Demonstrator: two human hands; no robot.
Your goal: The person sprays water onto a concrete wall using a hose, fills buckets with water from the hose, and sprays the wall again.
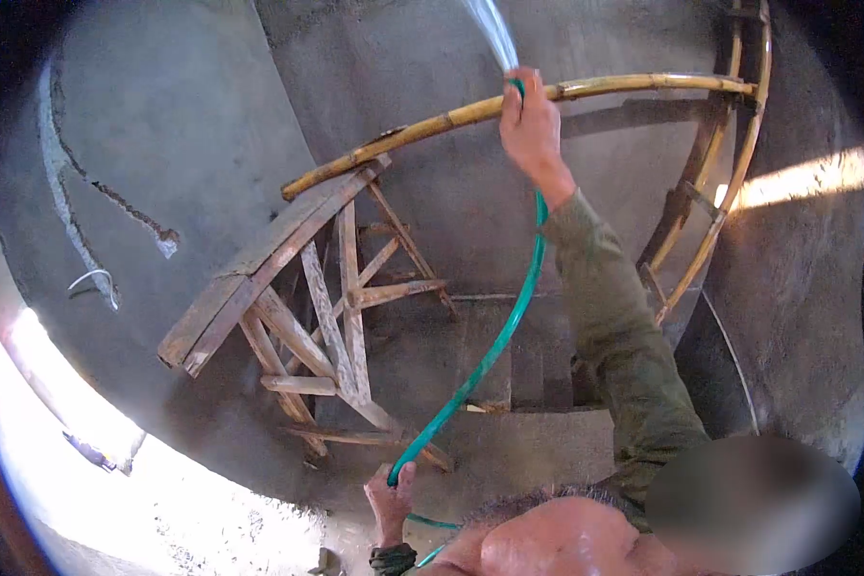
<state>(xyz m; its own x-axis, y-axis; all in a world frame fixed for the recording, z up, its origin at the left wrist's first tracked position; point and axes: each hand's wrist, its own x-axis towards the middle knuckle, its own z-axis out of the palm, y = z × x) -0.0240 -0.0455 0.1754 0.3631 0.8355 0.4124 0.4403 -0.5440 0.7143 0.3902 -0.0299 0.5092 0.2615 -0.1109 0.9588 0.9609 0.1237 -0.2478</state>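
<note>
My right hand (pixel 536 125) is raised at the upper middle, its fingers wrapped round the end of a green hose (pixel 468 386). Clear water (pixel 492 34) streams upward from that end, toward the wall. Low in the view, my left hand (pixel 390 501) grips the same hose further along. Between the two hands the hose hangs in a curve, and more of it shows below my left hand. Behind my right hand a bamboo pole (pixel 422 127) crosses the view.
A wooden trestle (pixel 276 259) with a plank top stands at centre left, the pole's left end over it. A bamboo ladder (pixel 718 226) leans at the right. Grey walls (pixel 192 86) surround them, one with a chased groove. Bright light falls at lower left; a blurred patch covers the lower right.
</note>
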